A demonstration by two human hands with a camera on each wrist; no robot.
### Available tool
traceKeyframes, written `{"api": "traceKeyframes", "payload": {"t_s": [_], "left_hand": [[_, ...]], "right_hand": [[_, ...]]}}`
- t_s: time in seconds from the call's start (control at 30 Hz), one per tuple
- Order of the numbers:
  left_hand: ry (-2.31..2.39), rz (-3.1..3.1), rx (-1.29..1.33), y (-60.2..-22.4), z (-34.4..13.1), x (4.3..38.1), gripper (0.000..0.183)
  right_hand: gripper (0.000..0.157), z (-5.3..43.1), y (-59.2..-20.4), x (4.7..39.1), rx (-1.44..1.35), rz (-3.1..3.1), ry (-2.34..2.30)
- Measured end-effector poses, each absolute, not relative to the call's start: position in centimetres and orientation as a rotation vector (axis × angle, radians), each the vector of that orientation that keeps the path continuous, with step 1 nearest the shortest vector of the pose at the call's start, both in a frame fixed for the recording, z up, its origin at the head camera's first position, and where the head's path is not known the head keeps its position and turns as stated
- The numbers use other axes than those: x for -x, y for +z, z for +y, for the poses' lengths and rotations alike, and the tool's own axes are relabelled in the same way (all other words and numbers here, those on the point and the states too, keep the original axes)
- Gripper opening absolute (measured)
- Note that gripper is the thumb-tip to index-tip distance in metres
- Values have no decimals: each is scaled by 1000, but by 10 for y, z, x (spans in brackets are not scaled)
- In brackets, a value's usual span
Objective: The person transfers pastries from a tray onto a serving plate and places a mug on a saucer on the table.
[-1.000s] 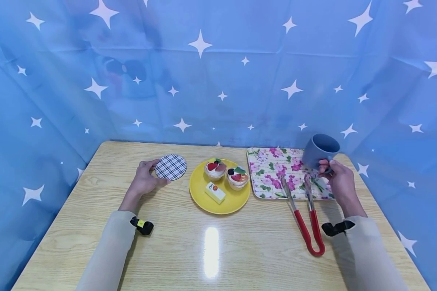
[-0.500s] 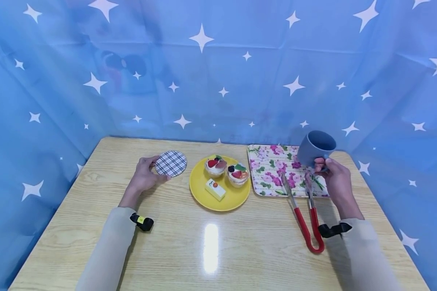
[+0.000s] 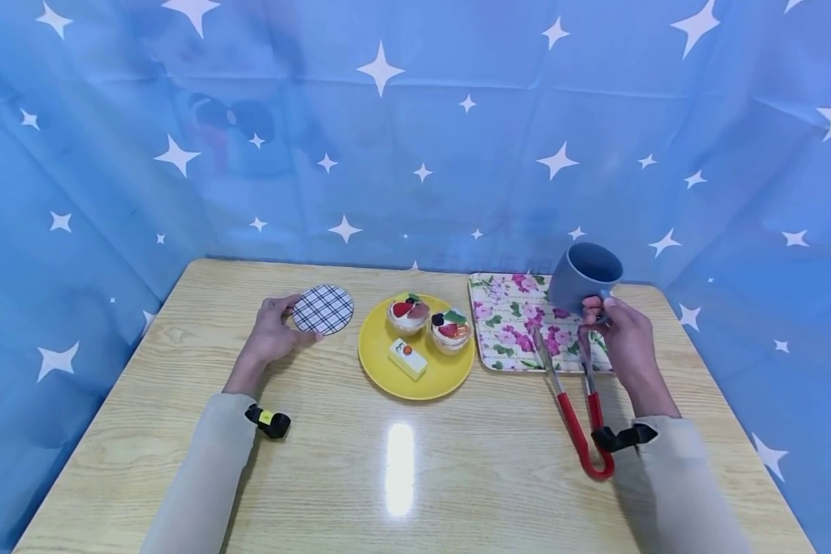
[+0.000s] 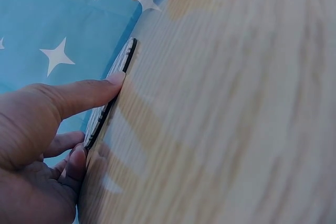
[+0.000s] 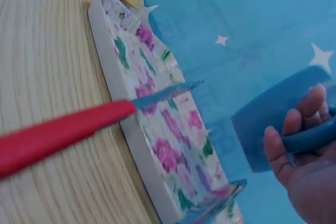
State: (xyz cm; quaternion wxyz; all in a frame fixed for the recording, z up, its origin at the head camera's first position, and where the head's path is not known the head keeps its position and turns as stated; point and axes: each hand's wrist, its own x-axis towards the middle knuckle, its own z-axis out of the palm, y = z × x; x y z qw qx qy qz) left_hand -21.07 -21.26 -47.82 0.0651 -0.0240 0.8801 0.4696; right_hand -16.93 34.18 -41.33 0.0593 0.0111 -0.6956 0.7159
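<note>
My left hand point(image 3: 273, 334) holds a round plaid coaster point(image 3: 323, 309) by its edge, thumb at the near side and fingers at the left. In the left wrist view the coaster point(image 4: 111, 95) shows a dark underside and lies flat at the tabletop; whether it touches the wood I cannot tell. My right hand point(image 3: 626, 337) grips the handle of a blue-grey mug point(image 3: 576, 283). The mug is tilted and hangs above the right part of a floral tray point(image 3: 493, 314). In the right wrist view, fingers curl round the handle of the mug point(image 5: 278, 114), which is off the tray.
Red-handled tongs point(image 3: 573, 431) lie with their metal tips over the tray's front edge, close to my right wrist. Between the hands stands a yellow plate point(image 3: 382, 371) with two dessert cups point(image 3: 450, 332) and a small cake piece point(image 3: 408, 360). A starry blue curtain point(image 3: 415, 138) rises behind the table.
The mug in my right hand has moved left and slightly up over the tray. My left hand stays at the coaster. The whole view has shifted a little.
</note>
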Motion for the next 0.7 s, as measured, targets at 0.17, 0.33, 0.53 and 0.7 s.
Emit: {"api": "traceKeyframes", "payload": {"t_s": [0.17, 0.33, 0.53, 0.7], "left_hand": [[1424, 2658, 72, -478, -212, 210, 93], [1425, 2657, 63, -477, -212, 210, 93], [1422, 2661, 58, -477, -212, 210, 94], [1427, 2664, 50, -478, -213, 210, 93]], "right_hand": [[44, 334, -411, 169, -75, -2133, 2167], [47, 323, -407, 167, -60, -2205, 2117], [43, 313, -404, 168, -147, -2143, 2174], [48, 305, -402, 167, -189, -2176, 2151]]}}
